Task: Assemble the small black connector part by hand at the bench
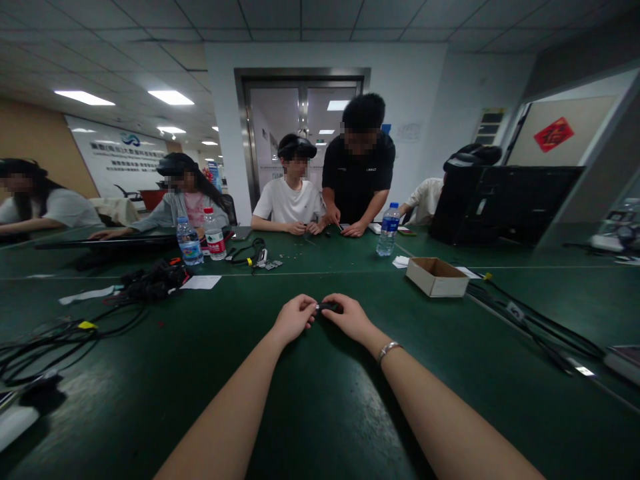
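My left hand [296,316] and my right hand [350,315] meet over the middle of the green table [320,407]. Between them is a small dark object [326,307] with a light, silvery end on its left; its exact kind is too small to make out. The fingertips of my left hand pinch around the silvery end. My right hand is closed on the black part, thumb and fingers covering much of it. A silver bracelet [389,352] circles my right wrist.
An open cardboard box [437,277] and a water bottle [388,230] stand ahead right. Black cables lie left [75,340] and right [535,320]. Two more bottles [189,241] [215,235] stand ahead left. Several people sit or stand across the table, near a monitor [500,203].
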Demonstrator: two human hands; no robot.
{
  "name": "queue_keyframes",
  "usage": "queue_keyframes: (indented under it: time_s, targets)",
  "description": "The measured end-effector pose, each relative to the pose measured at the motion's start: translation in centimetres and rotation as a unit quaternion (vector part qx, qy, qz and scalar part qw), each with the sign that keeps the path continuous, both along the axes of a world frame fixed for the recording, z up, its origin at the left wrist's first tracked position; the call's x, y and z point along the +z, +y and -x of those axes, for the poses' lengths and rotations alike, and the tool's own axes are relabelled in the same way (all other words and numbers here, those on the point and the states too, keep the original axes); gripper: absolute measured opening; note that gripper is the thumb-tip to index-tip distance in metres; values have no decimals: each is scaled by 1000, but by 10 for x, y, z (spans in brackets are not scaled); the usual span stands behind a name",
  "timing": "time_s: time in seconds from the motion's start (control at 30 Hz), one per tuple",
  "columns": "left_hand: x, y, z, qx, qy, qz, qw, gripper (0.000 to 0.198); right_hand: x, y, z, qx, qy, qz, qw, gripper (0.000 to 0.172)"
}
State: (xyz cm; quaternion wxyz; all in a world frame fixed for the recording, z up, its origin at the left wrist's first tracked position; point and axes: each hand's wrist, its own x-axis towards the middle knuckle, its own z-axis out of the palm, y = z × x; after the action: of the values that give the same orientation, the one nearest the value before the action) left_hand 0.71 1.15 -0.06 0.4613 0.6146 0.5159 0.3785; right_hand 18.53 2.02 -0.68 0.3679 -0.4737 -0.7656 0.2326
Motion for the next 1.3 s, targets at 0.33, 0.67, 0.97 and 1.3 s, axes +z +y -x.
queue_keyframes:
  time_s: [0.33,0.67,0.97,1.3]
  targets:
    - [2,-1,-2,3,-6,5,1000,17,3,-1,1,-8,4,11,1000,20]
    - [4,-3,-2,-5,2,10,1000,18,-4,5,-1,-5,10,15,1000,21]
    - [9,-6,-3,-5,9,12,1000,17,0,2,0,-8,4,18,1000,20]
    - [4,-3,-4,1,-11,4,1000,15,1,1,1,-8,15,18,1000,20]
